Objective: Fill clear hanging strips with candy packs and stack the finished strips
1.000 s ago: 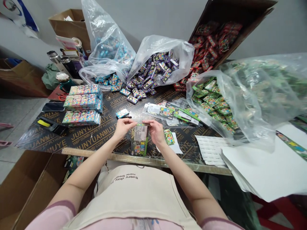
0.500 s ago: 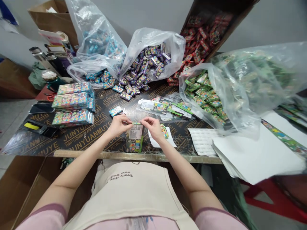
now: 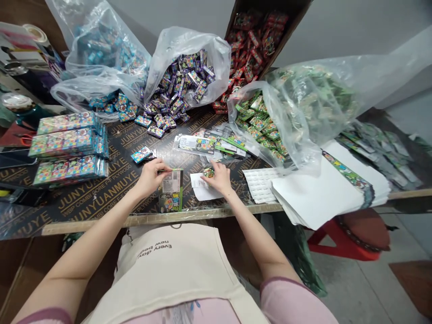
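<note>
My left hand (image 3: 152,177) pinches the top left edge of a flat green-and-black printed packaging bag (image 3: 171,198), which lies near the table's front edge. To its right, my right hand (image 3: 219,178) has its fingers closed around a small green candy packet (image 3: 208,172), mostly covered by the fingers. Beneath that packet lies a white sheet of paper (image 3: 204,193). A blue packet (image 3: 141,155) rests just beyond my left hand. Several more flat printed bags (image 3: 202,145) are piled beyond both hands.
Plastic bags spill purple packets (image 3: 175,105), blue packets (image 3: 123,105) and green packets (image 3: 261,119); a box holds red packets (image 3: 251,45). Stacked filled packs (image 3: 67,141) stand at left. A sticker sheet (image 3: 259,185) and white sheets (image 3: 300,193) lie at right, above a red stool (image 3: 361,229).
My right hand has left the packaging bag's top edge and moved right onto the green packet on the paper. My left hand still grips the bag. The view has turned right.
</note>
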A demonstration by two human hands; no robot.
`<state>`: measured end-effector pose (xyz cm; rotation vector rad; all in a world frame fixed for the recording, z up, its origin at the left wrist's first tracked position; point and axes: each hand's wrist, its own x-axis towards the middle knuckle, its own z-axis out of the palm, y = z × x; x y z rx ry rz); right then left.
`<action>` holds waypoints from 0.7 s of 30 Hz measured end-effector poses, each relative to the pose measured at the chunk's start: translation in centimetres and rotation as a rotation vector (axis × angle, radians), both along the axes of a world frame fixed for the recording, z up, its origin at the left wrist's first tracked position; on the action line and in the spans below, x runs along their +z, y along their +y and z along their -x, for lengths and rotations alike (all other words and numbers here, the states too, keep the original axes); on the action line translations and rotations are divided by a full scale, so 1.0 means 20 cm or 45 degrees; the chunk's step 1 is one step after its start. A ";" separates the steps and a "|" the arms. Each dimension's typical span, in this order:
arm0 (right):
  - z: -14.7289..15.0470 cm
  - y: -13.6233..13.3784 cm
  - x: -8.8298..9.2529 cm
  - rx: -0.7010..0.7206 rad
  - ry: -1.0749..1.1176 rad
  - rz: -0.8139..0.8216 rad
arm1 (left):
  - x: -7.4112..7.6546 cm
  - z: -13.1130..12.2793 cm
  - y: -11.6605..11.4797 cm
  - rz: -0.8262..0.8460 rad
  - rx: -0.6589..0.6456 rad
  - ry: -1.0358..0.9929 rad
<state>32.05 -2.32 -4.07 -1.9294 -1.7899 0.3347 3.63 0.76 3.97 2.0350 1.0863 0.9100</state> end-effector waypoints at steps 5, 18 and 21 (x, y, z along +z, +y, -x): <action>-0.15 -0.05 -0.08 -0.106 -0.052 -0.051 | -0.08 0.02 0.07 0.013 0.015 0.127; -0.23 -0.13 -0.15 -0.156 0.604 0.121 | -0.42 -0.21 0.12 -0.139 0.101 0.799; -0.21 -0.13 -0.15 -0.055 0.884 0.115 | -0.42 -0.42 0.01 -0.122 -0.192 0.621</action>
